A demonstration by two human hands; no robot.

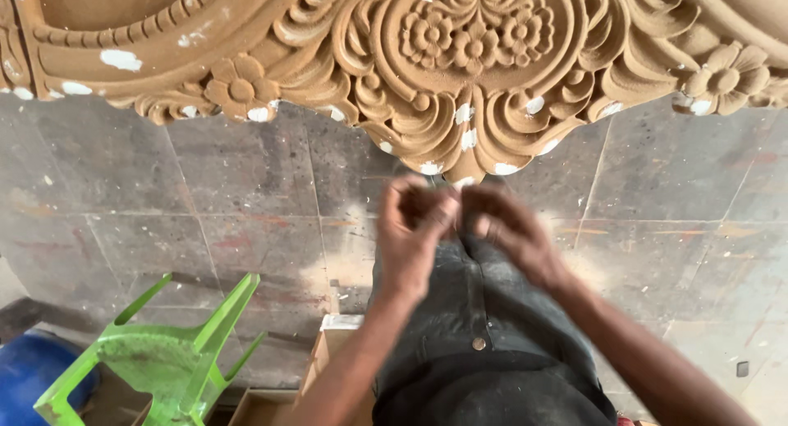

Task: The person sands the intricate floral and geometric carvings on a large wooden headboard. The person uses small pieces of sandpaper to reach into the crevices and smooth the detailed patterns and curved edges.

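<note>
Below the lowest tip of the carved wooden panel [460, 73], both hands meet in front of the person's body, blurred as the camera catches them. Left hand [414, 229] comes up from the lower middle of the view on a bare forearm, wrist bent slightly, its fingers [435, 206] curled in tight with the tips bunched toward the thumb. Right hand [513, 229] reaches in from the lower right on a long bare forearm, its fingers [484, 225] likewise curled narrow and turned toward the left ones, so that the two sets of fingertips nearly touch. Whether anything small is pinched between them cannot be told through the blur. Just above the fingers hangs the panel: pale brown wood cut deep with scrolls, leaves and a cluster of three flowers at its centre, with single flowers further out to either side, and white patches of filler dabbed over many spots along its lower edge. Its bottom point sits close over the fingertips but apart from them. Beneath the hands run the person's dark, dusty trousers [480, 336]. Behind the fingers lies a grey tiled floor [205, 196], dusted pale near the hands. Far to the left of the fingers and lower, a bright green plastic chair [176, 360] lies tipped, with a blue drum [29, 377] just beyond it.
</note>
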